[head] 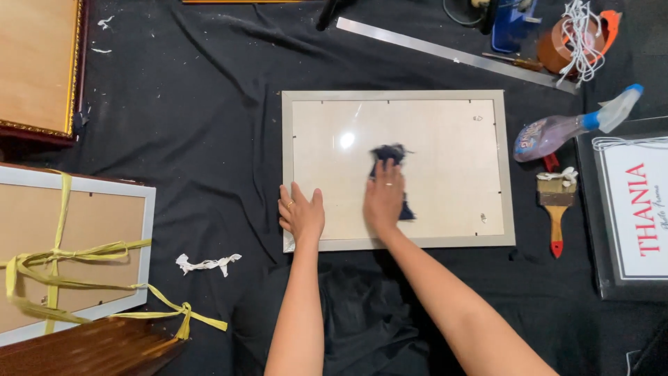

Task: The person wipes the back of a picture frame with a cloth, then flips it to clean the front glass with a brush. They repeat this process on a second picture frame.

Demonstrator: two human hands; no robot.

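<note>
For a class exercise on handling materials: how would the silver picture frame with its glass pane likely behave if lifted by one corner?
The silver picture frame looks stiff and flat, so it would probably lift as one piece. Its pane reflects a lamp, suggesting glass: likely fragile and slippery. The left hand presses its corner while the right hand rubs with a dark cloth, hinting it may slide.

A desk (209, 125) draped in black cloth carries a silver picture frame (398, 169) at its middle. A spray bottle (557, 132), a paintbrush (556, 209) and a metal ruler (445, 52) lie to the right, and a tied frame (69, 251) lies to the left.
</note>
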